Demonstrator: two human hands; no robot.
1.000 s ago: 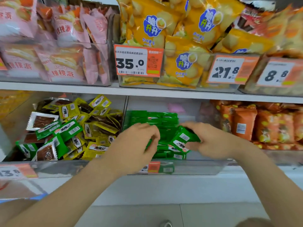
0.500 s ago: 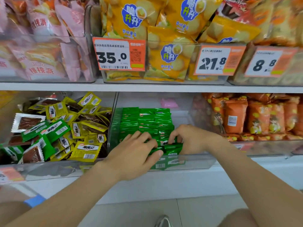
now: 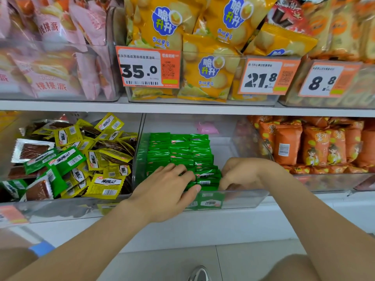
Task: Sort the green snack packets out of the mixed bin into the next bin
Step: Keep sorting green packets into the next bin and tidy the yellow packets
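head view: cannot make out fingertips of the right grip (image 3: 243,175) behind the green snack packets (image 3: 178,151) rowed in the next bin (image 3: 245,198); curled there, hold unclear. lays the left grip (image 3: 168,191) flat, fingers straight, on the same row.

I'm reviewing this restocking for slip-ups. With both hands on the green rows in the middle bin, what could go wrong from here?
1. The left hand presses and the right hand grips the front packets, which lie tilted right behind the low front wall; they may topple over it.
2. Green packets sit in the mixed bin, partly among yellow packets; some could be missed.
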